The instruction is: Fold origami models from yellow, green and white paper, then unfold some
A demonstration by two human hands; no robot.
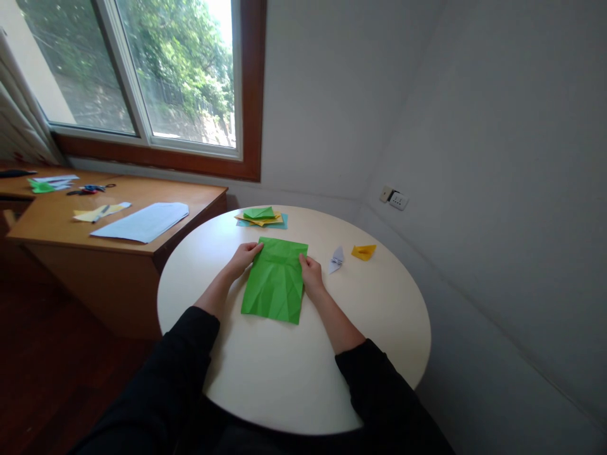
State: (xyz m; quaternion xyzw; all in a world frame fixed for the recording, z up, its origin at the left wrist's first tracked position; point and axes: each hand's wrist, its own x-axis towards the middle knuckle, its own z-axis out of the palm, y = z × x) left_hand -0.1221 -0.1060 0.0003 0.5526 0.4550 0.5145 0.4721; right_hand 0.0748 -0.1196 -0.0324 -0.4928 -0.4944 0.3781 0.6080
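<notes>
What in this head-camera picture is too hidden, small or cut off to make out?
- Fingertips of the left hand and right hand: partly hidden at the edges of the green paper.
- Blue sheet in the paper stack: covered by the yellow and green sheets.
- Markings on the white folded piece: too small.
- Dark object on the desk: cut off by the left edge.

The person wore black long sleeves (190, 354) pushed up the forearms; the left hand (244, 256) and right hand (310, 273) were bare.

Your left hand (244, 256) fingertips slip under the green paper (276, 279) edge. The side worktop (57, 218) runs off the left edge; its small items there are too small to tell.
</notes>
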